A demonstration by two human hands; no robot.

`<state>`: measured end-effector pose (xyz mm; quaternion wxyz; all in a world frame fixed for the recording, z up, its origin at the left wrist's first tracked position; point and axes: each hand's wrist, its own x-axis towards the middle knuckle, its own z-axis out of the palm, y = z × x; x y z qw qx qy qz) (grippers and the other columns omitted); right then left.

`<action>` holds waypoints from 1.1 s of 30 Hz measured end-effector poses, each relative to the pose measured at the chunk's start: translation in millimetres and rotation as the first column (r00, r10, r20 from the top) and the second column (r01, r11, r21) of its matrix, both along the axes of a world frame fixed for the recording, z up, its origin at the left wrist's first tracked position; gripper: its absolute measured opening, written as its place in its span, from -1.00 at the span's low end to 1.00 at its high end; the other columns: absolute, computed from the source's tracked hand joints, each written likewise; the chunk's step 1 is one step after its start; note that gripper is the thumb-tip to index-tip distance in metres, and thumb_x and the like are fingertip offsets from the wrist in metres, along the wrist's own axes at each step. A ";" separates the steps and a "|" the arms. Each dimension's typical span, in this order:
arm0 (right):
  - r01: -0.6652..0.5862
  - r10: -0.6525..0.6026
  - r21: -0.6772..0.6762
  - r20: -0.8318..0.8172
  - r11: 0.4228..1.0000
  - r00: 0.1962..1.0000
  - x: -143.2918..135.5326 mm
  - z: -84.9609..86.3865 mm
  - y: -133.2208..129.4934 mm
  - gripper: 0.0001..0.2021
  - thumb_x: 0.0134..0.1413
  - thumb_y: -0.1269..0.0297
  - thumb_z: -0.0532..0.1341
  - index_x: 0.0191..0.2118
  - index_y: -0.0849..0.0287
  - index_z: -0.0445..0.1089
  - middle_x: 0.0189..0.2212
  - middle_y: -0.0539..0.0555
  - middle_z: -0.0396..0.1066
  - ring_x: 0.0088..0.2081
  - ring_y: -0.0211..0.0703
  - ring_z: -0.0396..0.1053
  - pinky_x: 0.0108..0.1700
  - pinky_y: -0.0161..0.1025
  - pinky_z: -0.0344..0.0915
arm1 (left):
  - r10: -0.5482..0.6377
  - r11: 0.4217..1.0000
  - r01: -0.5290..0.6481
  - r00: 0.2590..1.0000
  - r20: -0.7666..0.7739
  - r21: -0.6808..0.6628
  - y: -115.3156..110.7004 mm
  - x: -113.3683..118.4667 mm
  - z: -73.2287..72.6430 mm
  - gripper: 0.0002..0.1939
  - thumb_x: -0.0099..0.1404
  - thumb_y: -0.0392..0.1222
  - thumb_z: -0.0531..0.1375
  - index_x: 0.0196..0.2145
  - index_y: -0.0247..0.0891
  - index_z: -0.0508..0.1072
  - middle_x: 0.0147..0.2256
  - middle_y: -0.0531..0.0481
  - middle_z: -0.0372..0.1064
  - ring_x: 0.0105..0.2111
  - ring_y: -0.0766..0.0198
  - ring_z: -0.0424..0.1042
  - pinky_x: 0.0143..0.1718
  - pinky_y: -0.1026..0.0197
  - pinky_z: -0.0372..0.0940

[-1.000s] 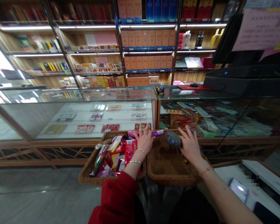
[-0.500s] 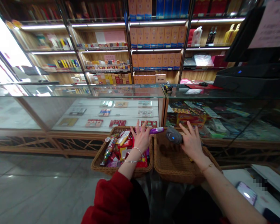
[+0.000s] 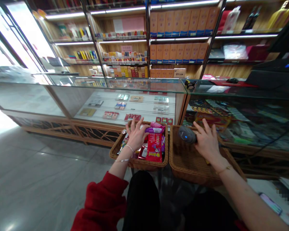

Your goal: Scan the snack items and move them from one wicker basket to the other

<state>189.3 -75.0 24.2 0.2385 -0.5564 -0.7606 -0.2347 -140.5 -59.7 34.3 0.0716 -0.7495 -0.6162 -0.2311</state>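
My left hand (image 3: 135,134) is over the left wicker basket (image 3: 112,153), its thumb side closed on one end of a slim purple packet (image 3: 154,130). The packet points right, with a pink wrapper (image 3: 156,125) just behind it. In this basket lie several bright sweet packets, among them a flat red one (image 3: 154,147); my hand and wrist hide part of the pile. My right hand (image 3: 207,141) grips a dark grey barcode scanner (image 3: 186,134) with a small blue light. The scanner's head faces left, above the right wicker basket (image 3: 171,160).
Ahead stands a glass display counter (image 3: 125,107) with small boxes inside. A black phone-like stand (image 3: 189,84) sits on its top. Shelves of orange boxes (image 3: 177,53) rise behind. At lower right are a white surface (image 3: 260,186) and a phone (image 3: 271,203).
The view has shifted, so the baskets appear farther right. My left hand has moved left with the purple packet, away from the scanner. My right hand keeps hold of the scanner.
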 end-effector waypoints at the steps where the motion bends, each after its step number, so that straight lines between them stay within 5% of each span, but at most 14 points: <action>1: -0.002 0.002 0.002 0.003 1.000 1.000 -0.3 -1.3 0.8 -0.66 -0.07 0.47 0.19 -0.13 0.24 0.56 0.29 0.19 0.33 0.42 0.36 -0.02 0.36 0.51 -0.03 | 0.003 1.000 -0.003 1.000 -0.001 -0.011 -3.1 -6.4 0.1 -0.62 0.40 -0.17 0.15 0.14 0.01 0.47 0.46 -0.03 -0.07 0.47 -0.25 -0.36 0.32 -0.59 -0.37; 9: -0.008 0.008 0.010 0.030 1.000 1.000 -2.0 -10.6 4.6 -0.66 -0.08 0.45 0.18 -0.15 0.20 0.56 0.27 0.18 0.35 0.42 0.32 -0.02 0.35 0.49 -0.01 | 0.054 0.993 -0.055 0.998 -0.018 -0.106 -27.5 -54.8 -5.0 -0.57 0.43 -0.20 0.06 0.19 0.05 0.43 0.47 0.02 -0.11 0.48 -0.18 -0.40 0.31 -0.59 -0.41; 14: -0.001 0.000 0.014 0.058 1.000 0.998 -2.0 -12.7 4.9 -0.69 -0.08 0.43 0.20 -0.18 0.19 0.57 0.27 0.18 0.36 0.42 0.32 -0.03 0.36 0.46 -0.01 | 0.163 0.977 -0.161 0.987 0.005 -0.141 -29.7 -70.3 -13.3 -0.46 0.46 -0.13 0.03 0.36 0.13 0.22 0.49 0.02 -0.23 0.47 -0.20 -0.43 0.30 -0.60 -0.32; 21: 0.004 -0.005 0.020 0.063 1.000 0.998 0.9 -15.4 4.6 -0.68 -0.04 0.40 0.18 -0.14 0.17 0.57 0.25 0.17 0.38 0.40 0.32 0.01 0.34 0.47 0.01 | 0.196 0.977 -0.197 0.980 -0.022 -0.085 -25.0 -51.8 -18.9 -0.31 0.42 0.09 0.12 0.43 0.01 0.08 0.50 -0.12 -0.30 0.46 -0.27 -0.47 0.31 -0.58 -0.34; 33: 0.046 -0.046 0.006 0.042 0.999 0.998 14.4 -17.4 0.2 -0.65 -0.04 0.43 0.20 -0.10 0.18 0.57 0.26 0.17 0.37 0.41 0.30 0.00 0.35 0.46 0.00 | 0.127 0.991 -0.129 0.990 -0.055 -0.032 -9.7 -20.5 -24.4 -0.25 0.40 0.16 0.13 0.44 -0.03 0.05 0.49 -0.14 -0.27 0.47 -0.26 -0.42 0.33 -0.55 -0.33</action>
